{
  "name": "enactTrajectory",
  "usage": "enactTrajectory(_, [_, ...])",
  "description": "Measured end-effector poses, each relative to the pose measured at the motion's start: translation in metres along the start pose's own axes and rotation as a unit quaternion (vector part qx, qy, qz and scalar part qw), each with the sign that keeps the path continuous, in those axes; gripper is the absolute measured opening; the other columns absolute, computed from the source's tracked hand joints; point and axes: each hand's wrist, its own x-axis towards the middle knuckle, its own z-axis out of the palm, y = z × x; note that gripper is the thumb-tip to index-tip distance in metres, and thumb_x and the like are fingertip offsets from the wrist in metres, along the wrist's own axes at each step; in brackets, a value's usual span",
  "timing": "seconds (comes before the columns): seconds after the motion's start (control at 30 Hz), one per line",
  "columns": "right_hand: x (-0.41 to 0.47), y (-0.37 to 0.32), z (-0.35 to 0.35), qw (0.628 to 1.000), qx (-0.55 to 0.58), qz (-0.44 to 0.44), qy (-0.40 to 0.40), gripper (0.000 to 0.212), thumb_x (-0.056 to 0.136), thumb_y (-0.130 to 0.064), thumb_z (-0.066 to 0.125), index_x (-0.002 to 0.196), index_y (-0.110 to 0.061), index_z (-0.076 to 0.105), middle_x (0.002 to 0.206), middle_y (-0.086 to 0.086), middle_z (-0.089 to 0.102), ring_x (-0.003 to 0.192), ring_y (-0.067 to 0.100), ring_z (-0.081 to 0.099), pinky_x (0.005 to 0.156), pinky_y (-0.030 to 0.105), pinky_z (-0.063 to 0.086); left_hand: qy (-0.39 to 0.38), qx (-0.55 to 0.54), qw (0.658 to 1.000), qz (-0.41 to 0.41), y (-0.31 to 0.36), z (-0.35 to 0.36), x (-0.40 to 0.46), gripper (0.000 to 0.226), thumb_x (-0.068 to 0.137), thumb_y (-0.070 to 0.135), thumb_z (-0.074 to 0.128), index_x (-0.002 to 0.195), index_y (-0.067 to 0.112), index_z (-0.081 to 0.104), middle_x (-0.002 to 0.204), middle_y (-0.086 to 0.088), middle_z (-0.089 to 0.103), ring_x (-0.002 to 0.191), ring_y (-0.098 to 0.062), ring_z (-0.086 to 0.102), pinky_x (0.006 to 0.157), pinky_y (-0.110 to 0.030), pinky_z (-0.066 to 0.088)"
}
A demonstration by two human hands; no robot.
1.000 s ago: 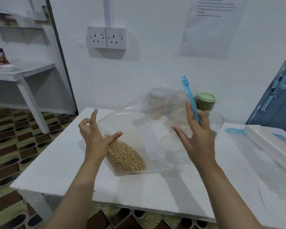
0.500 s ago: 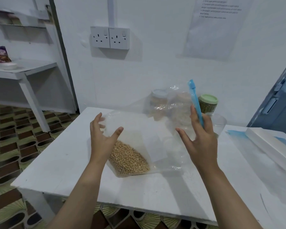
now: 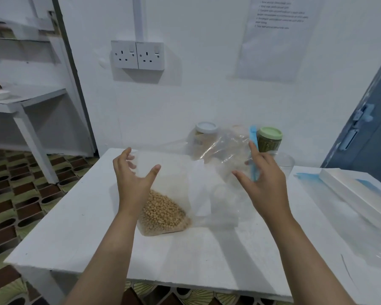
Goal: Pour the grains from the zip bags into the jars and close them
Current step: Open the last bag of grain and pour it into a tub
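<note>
A clear, crinkled zip bag (image 3: 185,190) lies across the middle of the white bench (image 3: 75,227), its round tan grains (image 3: 163,214) heaped in the near corner and a white label strip on its side with no writing legible. The left hand (image 3: 133,179) hovers at the bag's left edge, fingers spread and loosely curved, gripping nothing. The right hand (image 3: 266,181) is open too, fingers straight against the bag's blue zip strip (image 3: 253,155), which stands up behind them. Behind the bag stand a white-lidded jar (image 3: 206,134) and a green-lidded jar (image 3: 269,139), and a clear lidless jar (image 3: 285,161) sits beside the right hand. Another flat bag (image 3: 339,205) lies at the bench's right. The white wall carries a double socket (image 3: 138,55) and a printed sheet (image 3: 277,36), its text too blurred to read. The floor (image 3: 9,194) is patterned tile.
</note>
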Motion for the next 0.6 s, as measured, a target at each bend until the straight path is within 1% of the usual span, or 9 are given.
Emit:
enactTrajectory(0.03, [0.003,0.000,0.002,1.000,-0.007,0.013,-0.014,0.073,0.088,-0.022,0.074,0.152,-0.018,0.038,0.110,-0.004,0.048,0.090,-0.004,0.038,0.078,-0.001,0.029,-0.002,0.001,1.000,0.002,0.000,0.001,0.005,0.080,0.077,0.028,0.082,0.142,0.021,0.036,0.121,0.005,0.037,0.097,-0.003,0.043,0.088,-0.011,0.035])
enactTrajectory(0.13, [0.009,-0.001,0.013,0.998,-0.012,0.036,-0.050,0.073,0.094,-0.025,0.067,0.155,-0.021,0.028,0.114,0.000,0.043,0.093,0.002,0.037,0.076,0.010,0.027,-0.012,0.003,1.000,0.012,-0.004,0.003,0.018,0.079,0.078,0.027,0.082,0.142,0.022,0.036,0.120,0.005,0.036,0.101,-0.009,0.041,0.088,-0.007,0.033])
enactTrajectory(0.23, [0.015,0.001,0.024,0.997,0.012,0.031,-0.073,0.072,0.095,-0.023,0.065,0.155,-0.019,0.026,0.110,-0.003,0.039,0.100,0.009,0.039,0.081,0.018,0.029,-0.012,0.004,1.000,0.026,-0.009,0.004,0.032,0.078,0.079,0.026,0.082,0.142,0.021,0.037,0.119,0.005,0.035,0.102,-0.011,0.042,0.089,-0.008,0.034])
enactTrajectory(0.3, [0.019,0.004,0.029,0.996,0.011,0.032,-0.078,0.074,0.094,-0.025,0.067,0.155,-0.018,0.026,0.109,-0.004,0.039,0.102,0.010,0.040,0.084,0.021,0.031,-0.015,-0.001,0.999,0.030,-0.012,0.003,0.042,0.077,0.079,0.027,0.081,0.142,0.022,0.037,0.119,0.005,0.036,0.102,-0.012,0.042,0.090,-0.009,0.035])
enactTrajectory(0.4, [0.023,0.009,0.034,0.997,-0.005,0.030,-0.068,0.079,0.091,-0.029,0.070,0.155,-0.019,0.026,0.107,-0.004,0.039,0.094,0.002,0.036,0.081,0.018,0.031,-0.022,-0.009,0.999,0.038,-0.016,0.003,0.056,0.076,0.080,0.027,0.081,0.141,0.022,0.036,0.118,0.005,0.035,0.103,-0.013,0.042,0.090,-0.008,0.034])
enactTrajectory(0.47, [0.026,0.009,0.036,0.998,-0.009,0.032,-0.055,0.080,0.090,-0.028,0.071,0.155,-0.019,0.027,0.105,-0.003,0.039,0.090,0.004,0.036,0.078,0.016,0.031,-0.024,-0.011,0.998,0.051,-0.015,0.004,0.065,0.076,0.079,0.028,0.081,0.141,0.021,0.037,0.119,0.005,0.035,0.102,-0.013,0.042,0.091,-0.010,0.035])
enactTrajectory(0.53, [0.030,0.008,0.035,0.999,-0.003,0.032,-0.035,0.081,0.089,-0.024,0.073,0.156,-0.018,0.028,0.107,0.002,0.042,0.093,0.010,0.041,0.078,0.011,0.030,-0.025,-0.014,0.997,0.069,-0.013,0.007,0.075,0.077,0.079,0.029,0.081,0.141,0.019,0.037,0.119,0.004,0.035,0.102,-0.014,0.043,0.091,-0.009,0.035])
enactTrajectory(0.57, [0.033,0.007,0.034,0.999,0.000,0.031,-0.025,0.081,0.089,-0.022,0.074,0.156,-0.018,0.028,0.110,0.004,0.043,0.096,0.011,0.043,0.080,0.007,0.031,-0.027,-0.016,0.997,0.077,-0.011,0.008,0.080,0.077,0.079,0.029,0.082,0.141,0.018,0.037,0.119,0.004,0.035,0.102,-0.014,0.043,0.091,-0.009,0.035])
enactTrajectory(0.6, [0.036,0.007,0.033,0.999,0.006,0.032,-0.015,0.081,0.089,-0.021,0.074,0.156,-0.018,0.028,0.113,0.004,0.043,0.099,0.009,0.043,0.082,0.003,0.030,-0.029,-0.017,0.996,0.085,-0.008,0.010,0.085,0.078,0.079,0.030,0.082,0.141,0.018,0.037,0.119,0.003,0.034,0.102,-0.014,0.042,0.092,-0.009,0.036])
